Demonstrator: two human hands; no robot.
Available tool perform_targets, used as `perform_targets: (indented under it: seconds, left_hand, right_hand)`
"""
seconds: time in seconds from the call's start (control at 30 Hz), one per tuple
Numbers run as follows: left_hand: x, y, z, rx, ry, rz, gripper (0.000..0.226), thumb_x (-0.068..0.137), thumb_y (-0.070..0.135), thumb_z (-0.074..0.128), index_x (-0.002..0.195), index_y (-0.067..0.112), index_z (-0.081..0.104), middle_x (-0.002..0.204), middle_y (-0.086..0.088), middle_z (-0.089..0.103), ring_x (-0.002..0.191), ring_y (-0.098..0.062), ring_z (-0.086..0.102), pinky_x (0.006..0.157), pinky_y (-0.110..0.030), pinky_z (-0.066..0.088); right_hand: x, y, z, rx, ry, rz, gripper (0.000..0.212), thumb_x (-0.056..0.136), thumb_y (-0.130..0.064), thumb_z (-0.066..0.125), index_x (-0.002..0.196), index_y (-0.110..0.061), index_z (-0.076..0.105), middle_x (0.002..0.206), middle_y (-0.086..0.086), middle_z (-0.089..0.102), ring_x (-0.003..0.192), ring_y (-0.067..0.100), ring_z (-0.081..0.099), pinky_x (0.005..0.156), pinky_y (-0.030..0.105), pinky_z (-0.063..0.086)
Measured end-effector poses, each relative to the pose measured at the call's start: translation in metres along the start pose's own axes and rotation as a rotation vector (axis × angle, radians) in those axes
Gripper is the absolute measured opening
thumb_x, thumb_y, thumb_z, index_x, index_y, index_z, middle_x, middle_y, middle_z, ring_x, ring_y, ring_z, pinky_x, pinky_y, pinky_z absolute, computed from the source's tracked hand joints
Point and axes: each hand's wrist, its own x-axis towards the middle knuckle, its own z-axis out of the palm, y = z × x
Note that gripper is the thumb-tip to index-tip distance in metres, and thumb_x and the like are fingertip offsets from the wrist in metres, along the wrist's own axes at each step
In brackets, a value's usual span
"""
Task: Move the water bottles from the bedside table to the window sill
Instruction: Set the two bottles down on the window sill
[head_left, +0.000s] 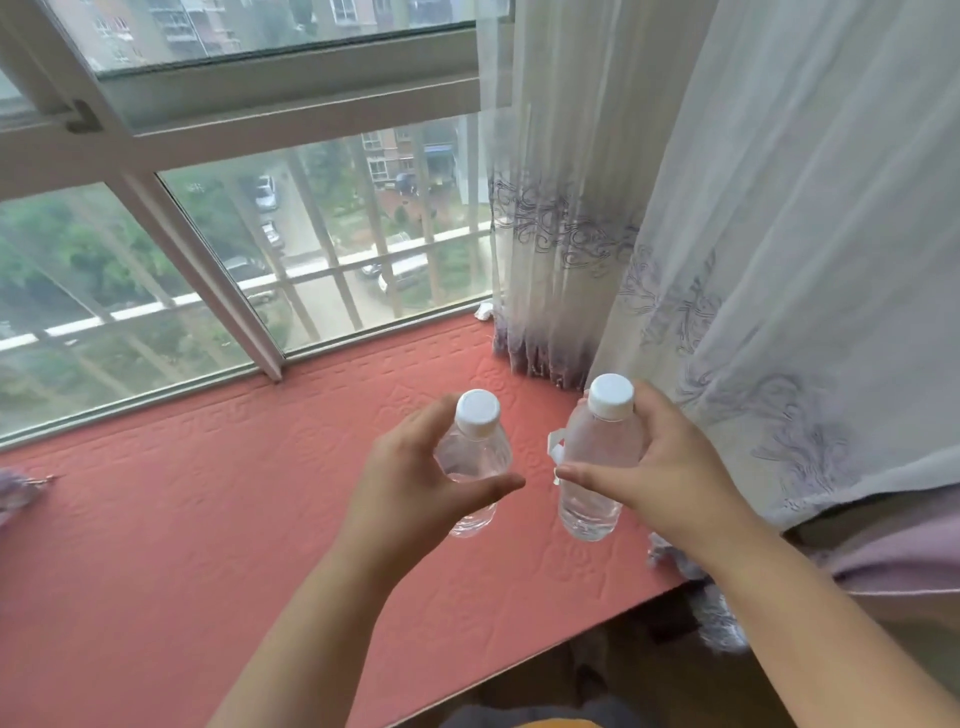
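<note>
While both bottles are over the red sill (208, 519), each should go straight down until its base sits flat on the padded cover before any finger lets go. At about seven o'clock of the curtain (753, 260), the left hand (410, 493) curls around the left bottle (475, 457) with thumb and fingers wrapped loosely, and whether its base already touches the sill I cannot tell. At its three o'clock, just beside it, the right hand (670, 467) is clamped on the right bottle (597, 457), which leans slightly and should be set upright, clear of the curtain hem.
</note>
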Motion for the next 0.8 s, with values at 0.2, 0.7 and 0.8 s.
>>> perform_targets:
  seconds: [0.2, 0.7, 0.8]
  left_hand:
    - [0.017, -0.007, 0.015, 0.044, 0.002, -0.041, 0.065, 0.060, 0.054, 0.092, 0.117, 0.045, 0.062, 0.105, 0.020, 0.068, 0.100, -0.005, 0.062, 0.088, -0.038, 0.052]
    - [0.104, -0.040, 0.107, 0.242, -0.104, -0.131, 0.062, 0.063, 0.049, 0.090, 0.114, 0.031, 0.060, 0.100, 0.015, 0.059, 0.095, -0.011, 0.052, 0.075, -0.026, 0.037]
    - [0.120, -0.052, 0.125, 0.317, -0.145, -0.150, 0.065, 0.065, 0.056, 0.087, 0.117, 0.032, 0.056, 0.102, 0.013, 0.060, 0.097, -0.015, 0.054, 0.077, -0.032, 0.044]
  right_hand:
    - [0.030, 0.015, -0.008, -0.013, -0.040, 0.009, 0.069, 0.058, -0.042, 0.097, 0.115, -0.044, 0.058, 0.108, -0.020, 0.069, 0.105, 0.002, 0.063, 0.095, 0.037, 0.053]
    - [0.141, 0.101, -0.024, -0.096, -0.193, -0.070, 0.073, 0.057, -0.039, 0.096, 0.122, -0.044, 0.063, 0.120, -0.028, 0.054, 0.111, 0.002, 0.059, 0.099, 0.037, 0.051]
    - [0.164, 0.130, -0.014, -0.111, -0.197, -0.066, 0.076, 0.054, -0.042, 0.094, 0.124, -0.044, 0.063, 0.122, -0.021, 0.056, 0.112, 0.006, 0.060, 0.100, 0.040, 0.051]
